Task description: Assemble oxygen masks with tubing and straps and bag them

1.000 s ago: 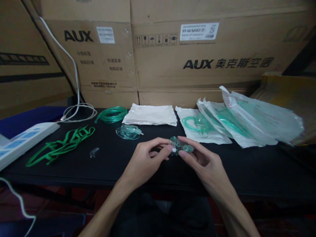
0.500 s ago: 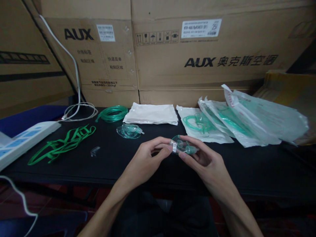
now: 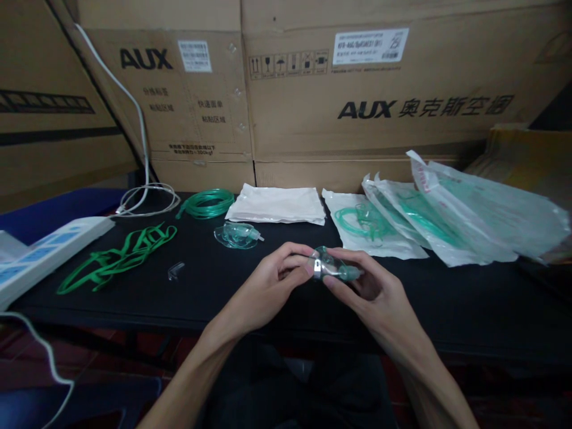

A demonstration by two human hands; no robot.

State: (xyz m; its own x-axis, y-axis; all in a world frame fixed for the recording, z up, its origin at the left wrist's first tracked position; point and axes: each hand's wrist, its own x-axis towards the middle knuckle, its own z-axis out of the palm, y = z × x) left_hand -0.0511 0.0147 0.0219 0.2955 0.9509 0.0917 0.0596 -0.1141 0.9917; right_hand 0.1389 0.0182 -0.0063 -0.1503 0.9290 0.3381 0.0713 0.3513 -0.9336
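A clear green-tinted oxygen mask [image 3: 333, 266] is held between both hands above the black table [image 3: 214, 286]. My left hand [image 3: 281, 277] is closed on its left side, thumb and fingertips beside a small silvery metal nose clip [image 3: 317, 268]. My right hand [image 3: 369, 277] grips the other side, fingers over the top and thumb underneath, with the mask's pale connector pointing right. A second oxygen mask [image 3: 239, 235] lies on the table to the left. Farther left are a small clear elbow-shaped piece [image 3: 176, 271] and a tangle of green elastic straps [image 3: 118, 256].
Coiled green tubing [image 3: 208, 204] and a stack of white packets [image 3: 276, 204] lie at the back. Several clear packages [image 3: 442, 220] with green tubing fill the right. A white power strip [image 3: 53, 256] is at the left edge. Cardboard boxes [image 3: 290, 131] stand behind.
The metal nose clip on the held mask has turned to face the camera more, and the mask is tilted slightly. Both hands keep their grip; the whole view has shifted a little.
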